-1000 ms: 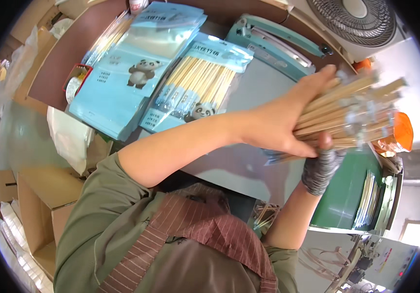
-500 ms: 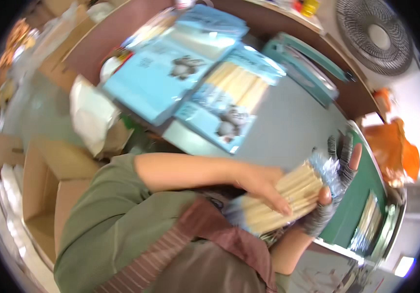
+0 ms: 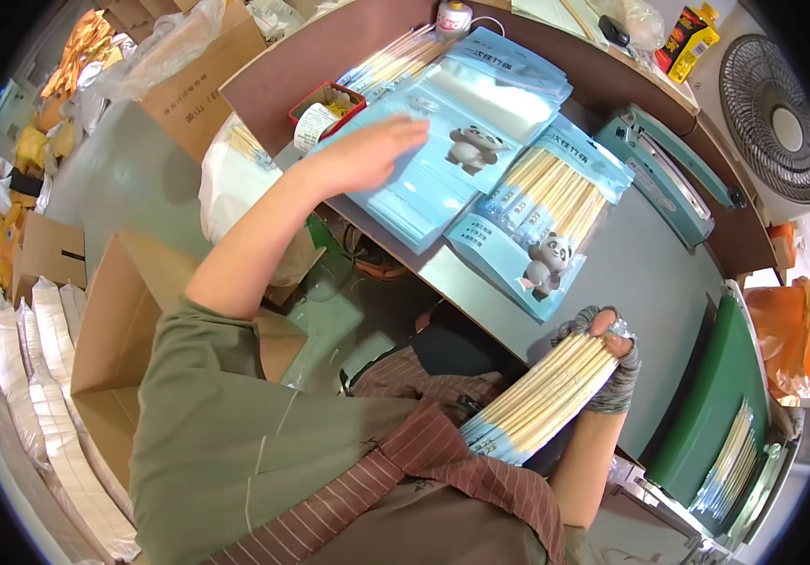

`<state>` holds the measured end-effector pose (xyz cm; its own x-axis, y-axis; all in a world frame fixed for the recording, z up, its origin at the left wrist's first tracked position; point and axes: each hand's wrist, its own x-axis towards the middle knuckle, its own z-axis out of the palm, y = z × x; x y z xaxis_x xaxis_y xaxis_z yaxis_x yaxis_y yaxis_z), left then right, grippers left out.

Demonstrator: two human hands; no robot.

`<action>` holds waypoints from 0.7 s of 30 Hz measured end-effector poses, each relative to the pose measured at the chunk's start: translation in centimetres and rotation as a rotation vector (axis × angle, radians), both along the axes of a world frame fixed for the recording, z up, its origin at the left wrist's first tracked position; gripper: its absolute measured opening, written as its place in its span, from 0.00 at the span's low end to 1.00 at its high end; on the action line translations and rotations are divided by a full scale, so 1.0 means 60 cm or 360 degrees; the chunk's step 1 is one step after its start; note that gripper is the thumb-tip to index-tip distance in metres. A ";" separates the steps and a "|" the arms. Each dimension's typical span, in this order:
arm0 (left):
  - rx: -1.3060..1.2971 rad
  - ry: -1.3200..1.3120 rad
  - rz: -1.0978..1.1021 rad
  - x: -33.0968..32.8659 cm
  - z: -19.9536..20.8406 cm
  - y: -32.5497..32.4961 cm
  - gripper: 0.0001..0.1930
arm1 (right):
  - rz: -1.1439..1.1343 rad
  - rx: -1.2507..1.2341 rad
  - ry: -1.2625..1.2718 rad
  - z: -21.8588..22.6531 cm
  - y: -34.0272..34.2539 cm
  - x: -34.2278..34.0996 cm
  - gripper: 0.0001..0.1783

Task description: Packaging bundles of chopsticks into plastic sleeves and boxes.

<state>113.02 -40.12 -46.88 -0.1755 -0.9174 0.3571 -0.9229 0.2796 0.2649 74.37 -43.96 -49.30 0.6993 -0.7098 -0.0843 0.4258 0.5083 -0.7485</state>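
My left hand point(image 3: 367, 155) is bare and reaches over a stack of flat blue printed bags point(image 3: 414, 202) with a panda picture. Its fingers lie stretched out over the top bag; nothing shows in its grip. In a grey fingerless glove, my right hand point(image 3: 612, 363) is closed around the end of a bundle of wrapped chopsticks point(image 3: 546, 395). The bundle slants down toward my apron, with blue print on its lower end. Beside the stack lies a blue bag filled with chopsticks point(image 3: 560, 193), visible through its clear window.
A teal bag sealer point(image 3: 659, 174) stands at the table's back right. More chopsticks point(image 3: 729, 461) rest on a green surface point(image 3: 711, 395) to the right. A red box point(image 3: 325, 104) sits behind the stack. Open cardboard boxes point(image 3: 113, 348) stand on the left. A fan point(image 3: 777, 118) is at the far right.
My left hand has left the chopstick bundle and moved up and left to the blue bags. My right hand, open under the bundle before, now grips its end, lower down.
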 end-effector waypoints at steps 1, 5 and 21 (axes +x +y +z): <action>0.0234 -0.0095 -0.0154 0.006 -0.003 -0.006 0.30 | -0.0013 -0.0002 -0.0006 -0.001 -0.005 -0.002 0.15; 0.0166 -0.0398 -0.0116 0.009 0.013 -0.009 0.21 | -0.0088 0.0044 0.0063 0.012 0.011 0.012 0.15; 0.0707 0.0131 -0.0270 0.041 0.042 -0.072 0.15 | -0.0136 0.0018 -0.0124 0.015 0.019 -0.010 0.14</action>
<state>115.46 -44.45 -44.35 -0.3237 -0.9451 -0.0442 -0.8450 0.2677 0.4629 73.77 -42.84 -48.40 0.6408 -0.7667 -0.0402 0.5249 0.4758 -0.7057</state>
